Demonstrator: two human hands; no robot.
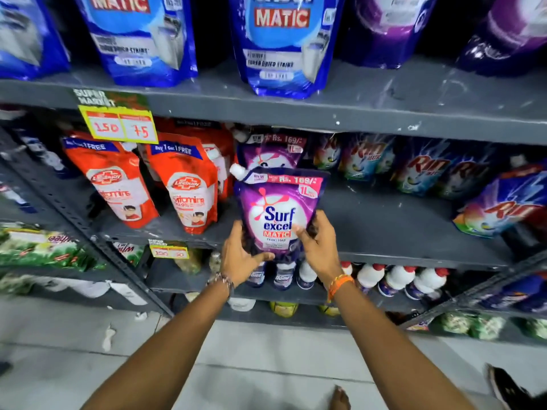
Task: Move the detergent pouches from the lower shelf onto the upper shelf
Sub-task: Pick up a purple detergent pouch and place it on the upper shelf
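So both hands are on one purple glossy Surf Excel Matic detergent pouch, held upright in front of the grey metal lower shelf, bottom edge about level with the shelf's front lip. Its long axis runs straight up and down, printed front facing the camera, and the white screw cap spout sits at the top left corner pointing up and to the left.

The left hand has its grip clamped on the lower left corner, thumb tucked under the bottom edge. The right hand grips the lower right side, thumb across the front near the "Matic" print, fingers wrapped behind.

Right behind it there's a second purple pouch of the same kind standing on the lower shelf. To the left, two red Lifebuoy refill pouches; to the right, a row of dark blue Rin pouches.

The grey upper shelf carries blue Surf Excel Matic pouches and darker purple ones to their right. A yellow price tag hangs off its front edge.
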